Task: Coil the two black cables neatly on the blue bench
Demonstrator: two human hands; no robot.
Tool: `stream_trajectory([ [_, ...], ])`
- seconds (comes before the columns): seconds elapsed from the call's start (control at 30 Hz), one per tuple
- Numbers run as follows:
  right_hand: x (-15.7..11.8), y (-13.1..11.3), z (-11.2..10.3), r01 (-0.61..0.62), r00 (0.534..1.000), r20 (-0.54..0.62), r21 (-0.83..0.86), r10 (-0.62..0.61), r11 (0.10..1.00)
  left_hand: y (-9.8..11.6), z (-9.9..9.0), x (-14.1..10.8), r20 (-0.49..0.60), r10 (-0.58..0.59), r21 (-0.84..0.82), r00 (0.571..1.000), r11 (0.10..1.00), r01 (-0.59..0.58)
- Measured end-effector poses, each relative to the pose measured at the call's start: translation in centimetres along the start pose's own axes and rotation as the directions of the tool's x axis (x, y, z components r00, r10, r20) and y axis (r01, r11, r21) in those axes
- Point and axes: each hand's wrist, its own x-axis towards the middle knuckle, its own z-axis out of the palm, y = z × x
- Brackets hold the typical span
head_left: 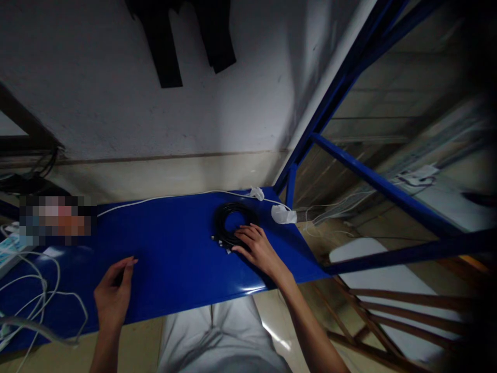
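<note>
A coil of black cable (220, 220) lies on the blue tabletop (171, 259), its small connector ends (221, 243) gathered at the lower left of the ring. My right hand (258, 248) rests over the coil's lower right part, fingers stretched out and slightly spread, with the thumb beside the connectors. That part of the ring is hidden beneath it. To the left, my left hand (114, 292) hovers over the table near its front edge. Its thumb and fingertips come together in a pinch, and nothing shows between them.
White crumpled wrappings (283, 214) sit at the back right corner. A thin white cable (155, 199) runs along the wall side. Loose white cables (46, 290) and a power strip (11, 254) occupy the left end. A blue frame (291, 186) and wooden chair (388, 300) stand right.
</note>
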Motion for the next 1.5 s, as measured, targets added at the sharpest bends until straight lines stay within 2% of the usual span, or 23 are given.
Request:
stream_trajectory([
  [0.17, 0.3, 0.1, 0.0, 0.014, 1.0, -0.018, 0.0, -0.014, 1.0, 0.4, 0.0, -0.1, 0.002, -0.03, -0.004, 1.0, 1.0, 0.03],
  [0.6, 0.9, 0.7, 0.1, 0.06, 0.998, -0.002, -0.154, -0.061, 0.986, 0.1, -0.2, -0.1, 0.0, -0.011, 0.001, 1.0, 1.0, 0.011],
  [0.7, 0.7, 0.9, 0.3, 0.05, 0.998, -0.029, -0.146, -0.055, 0.988, 1.4, 0.2, -0.6, -0.028, 0.009, 0.034, 1.0, 0.999, -0.008],
  [0.73, 0.6, 0.9, 0.4, 0.049, 0.998, -0.036, -0.137, -0.055, 0.989, 2.2, 0.7, -0.9, -0.027, 0.042, 0.05, 0.999, 0.998, -0.04],
  [0.8, 0.6, 0.9, 0.4, 0.047, 0.998, -0.046, -0.115, -0.053, 0.992, 4.7, 2.4, -1.5, 0.047, 0.171, 0.044, 0.984, 0.984, -0.173],
  [0.83, 0.6, 0.9, 0.4, 0.046, 0.998, -0.047, -0.103, -0.051, 0.994, 6.3, 3.7, -1.9, 0.132, 0.283, -0.004, 0.95, 0.959, -0.285],
  [0.87, 0.6, 0.9, 0.3, 0.046, 0.998, -0.044, -0.092, -0.05, 0.995, 8.1, 5.2, -2.2, 0.238, 0.396, -0.062, 0.887, 0.917, -0.393],
  [0.93, 0.7, 0.8, 0.3, 0.048, 0.998, -0.03, -0.073, -0.051, 0.996, 11.8, 8.8, -2.6, 0.437, 0.562, -0.142, 0.702, 0.814, -0.563],
  [1.0, 0.8, 0.7, 0.2, 0.056, 0.998, -0.01, -0.06, -0.056, 0.997, 15.1, 12.5, -2.6, 0.611, 0.624, -0.211, 0.487, 0.722, -0.659],
  [1.07, 0.8, 0.7, 0.0, 0.064, 0.998, 0.009, -0.051, -0.064, 0.997, 17.1, 15.7, -2.2, 0.705, 0.646, -0.294, 0.293, 0.641, -0.709],
  [1.13, 0.6, 0.7, -0.4, 0.072, 0.997, 0.012, -0.036, -0.072, 0.997, 17.7, 18.0, -1.5, 0.755, 0.633, -0.339, 0.169, 0.597, -0.727],
  [1.2, 0.1, 0.9, -0.9, 0.056, 0.998, -0.01, -0.019, -0.057, 0.998, 17.4, 19.1, -0.9, 0.786, 0.61, -0.362, 0.1, 0.586, -0.724],
  [1.23, -0.2, 1.0, -1.2, 0.039, 0.999, -0.025, -0.013, -0.04, 0.999, 17.1, 19.4, -0.7, 0.794, 0.602, -0.367, 0.086, 0.587, -0.721],
  [1.4, -1.6, 1.9, -2.1, -0.018, 0.999, -0.048, -0.017, 0.018, 1.0, 16.5, 19.1, -0.4, 0.788, 0.61, -0.373, 0.088, 0.586, -0.719],
  [1.5, -1.7, 2.4, -2.5, -0.014, 0.999, -0.041, -0.052, 0.012, 0.999, 17.0, 18.9, -0.4, 0.777, 0.625, -0.364, 0.073, 0.542, -0.757],
])
